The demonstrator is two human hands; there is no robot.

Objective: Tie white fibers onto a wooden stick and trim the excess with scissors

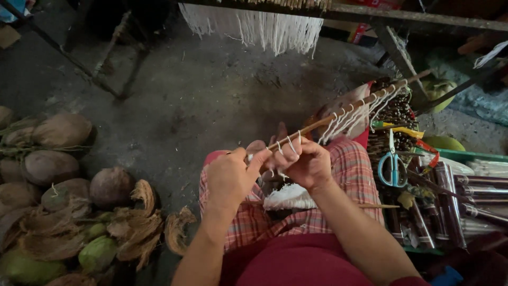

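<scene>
A long thin wooden stick (346, 112) runs from my hands up to the right, with loops of white string (353, 117) wound along it. My left hand (231, 177) pinches the stick's near end and the string there. My right hand (303, 162) grips the stick just beside it, string loops over its fingers. A bundle of white string (288, 198) lies on my lap over the red plaid cloth (275, 222).
Coconuts and husks (69, 196) are heaped on the floor at left. Blue-handled scissors (392, 167) lie on a tray of dark sticks and tubes (450, 206) at right. A white fringe (259, 26) hangs from a wooden frame (423, 18) ahead. Grey concrete floor (201, 100) lies between.
</scene>
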